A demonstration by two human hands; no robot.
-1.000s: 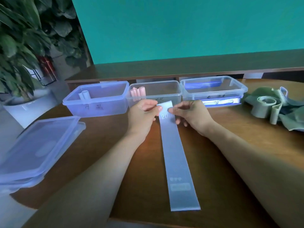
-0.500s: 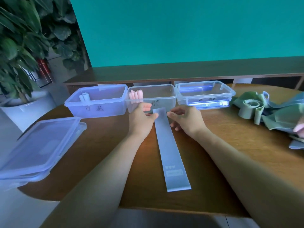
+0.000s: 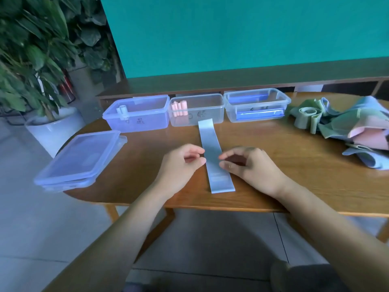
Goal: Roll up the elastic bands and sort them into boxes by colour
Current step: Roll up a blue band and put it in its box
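Observation:
A pale blue elastic band [image 3: 212,148] lies flat and lengthwise on the wooden table [image 3: 294,165], from the middle box to near the front edge. My left hand [image 3: 182,163] and my right hand [image 3: 248,163] hover at its two long sides near the middle, fingers loosely curled, fingertips at the band's edges. Neither hand holds anything. Three clear boxes stand in a row behind: the left box [image 3: 136,116] holds one whitish roll, the middle box [image 3: 197,111] holds pink rolls [image 3: 179,108], the right box [image 3: 256,105] holds blue bands.
A heap of unrolled green, blue and pink bands [image 3: 347,127] lies at the table's right side. Stacked clear lids [image 3: 80,159] overhang the left front edge. A potted plant [image 3: 35,66] stands on the floor to the left. A low bench runs behind the table.
Both hands let go of the band's far end and drew back toward me to its middle. The band now lies flat. The camera pulled back and tilted down.

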